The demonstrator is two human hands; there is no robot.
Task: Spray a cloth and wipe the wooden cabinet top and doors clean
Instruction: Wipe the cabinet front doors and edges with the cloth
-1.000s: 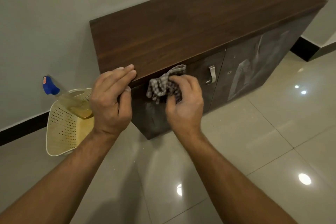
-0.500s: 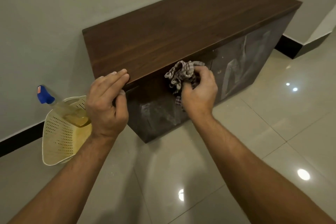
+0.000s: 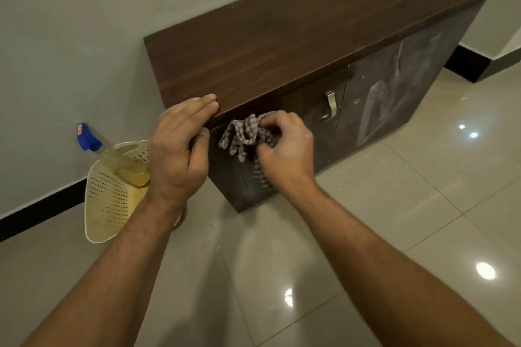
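A dark wooden cabinet [image 3: 296, 36] stands against the wall. My right hand [image 3: 284, 149] is closed on a bunched checked cloth [image 3: 245, 135] and presses it to the upper left of the left door [image 3: 304, 121]. My left hand [image 3: 177, 149] grips the front left corner of the cabinet top, fingers on top, thumb under the edge. A metal handle [image 3: 329, 105] sits on the left door's right side. The right door [image 3: 394, 87] shows pale streaks. A spray bottle [image 3: 112, 158] with a blue nozzle and yellowish liquid lies in a basket on the floor to the left.
A cream perforated plastic basket [image 3: 110, 205] leans on the floor beside the cabinet's left end, partly behind my left forearm. Glossy beige floor tiles [image 3: 394, 220] spread in front, with light reflections. A black skirting runs along the grey wall [image 3: 56, 36].
My right hand with the cloth swept right along the top of the door, then back left toward the corner. My left hand stayed on the cabinet's corner.
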